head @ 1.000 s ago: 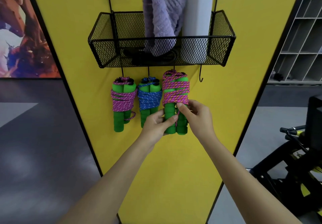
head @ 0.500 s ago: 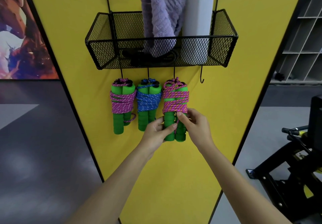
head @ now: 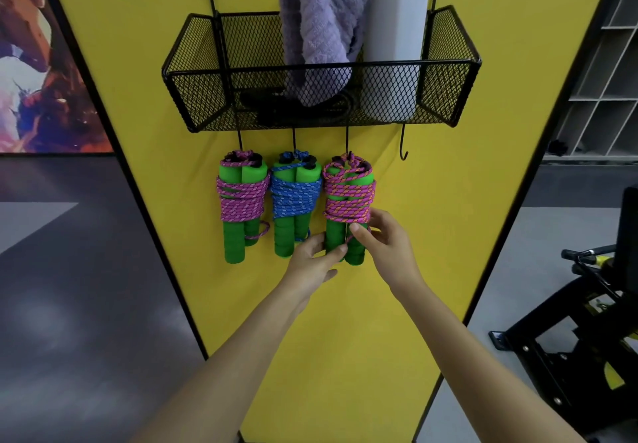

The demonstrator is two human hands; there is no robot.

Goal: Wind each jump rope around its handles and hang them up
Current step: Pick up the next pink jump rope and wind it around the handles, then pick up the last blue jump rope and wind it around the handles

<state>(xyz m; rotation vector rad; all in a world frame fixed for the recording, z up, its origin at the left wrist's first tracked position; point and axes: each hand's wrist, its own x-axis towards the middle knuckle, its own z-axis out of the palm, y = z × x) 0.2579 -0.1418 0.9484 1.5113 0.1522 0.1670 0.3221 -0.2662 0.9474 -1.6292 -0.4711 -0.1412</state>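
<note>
The pink-and-orange rope [head: 348, 197] is hanging upright from the third hook [head: 347, 142] under the black mesh basket [head: 321, 63]. Its two green handles are pointing straight down, side by side, against the yellow panel [head: 345, 339]. Both hands are working at its lower end, just under the coils.

The left hand [head: 310, 263] is reaching up from below and to the left. Its fingers [head: 336, 251] are curling around the bottom of the left handle, with the thumb lying across the front. The right hand [head: 383, 239] is coming in from the right and sitting slightly higher. Its fingers [head: 359, 228] are closing on the right handle directly beneath the lowest coil, thumb on the front and the rest wrapping behind. A thin loose tail [head: 349, 239] is looping down between the two thumbs. The right hand is the nearer one to it, though whether it is actually pinching the strand is hard to tell.

The bundle's long axis is running vertically, up and away from both sets of fingers toward the hook. Both wrists are tilting upward on outstretched forearms.

To the left of the left hand, a pink rope [head: 241, 201] and a blue rope [head: 293, 197] are hanging wound. Judging by this, only tucking the tail and letting go is remaining.
</note>
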